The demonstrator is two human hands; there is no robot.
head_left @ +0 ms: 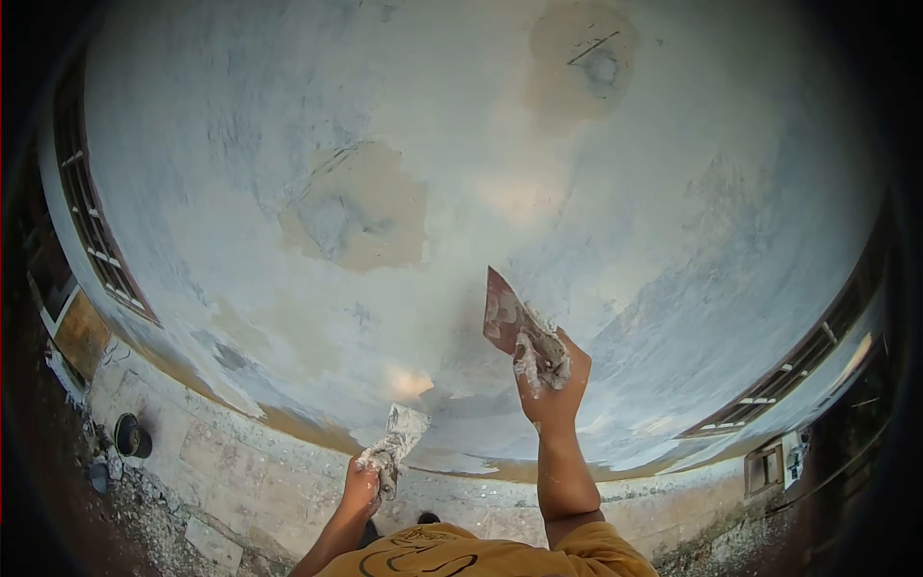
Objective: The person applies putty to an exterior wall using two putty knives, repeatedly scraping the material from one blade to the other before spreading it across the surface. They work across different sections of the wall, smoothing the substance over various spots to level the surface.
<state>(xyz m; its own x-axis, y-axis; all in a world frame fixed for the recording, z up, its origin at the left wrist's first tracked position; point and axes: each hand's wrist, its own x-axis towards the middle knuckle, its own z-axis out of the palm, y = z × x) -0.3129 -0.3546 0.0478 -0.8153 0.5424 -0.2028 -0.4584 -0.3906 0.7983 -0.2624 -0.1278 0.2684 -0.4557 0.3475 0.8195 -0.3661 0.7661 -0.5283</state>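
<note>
My right hand [553, 375], smeared with white paste, is closed round a wide flat scraper [506, 313]. The scraper's blade points up and left, at the pale blue-white wall [452, 192]. Lower down and to the left, my left hand [363, 484] grips a second scraper [406, 426] thickly coated with white paste. That one is held near the foot of the wall. On the wall, a beige patch [394, 207] lies up and left of my right hand, and another beige patch [553, 67] is near the top.
Barred windows stand at the left [96, 212] and right [788, 375]. A dark bucket [132, 437] sits on the paved ground [231, 462] at the lower left, beside scattered rubble [154, 505]. A small framed opening [764, 468] is at the lower right.
</note>
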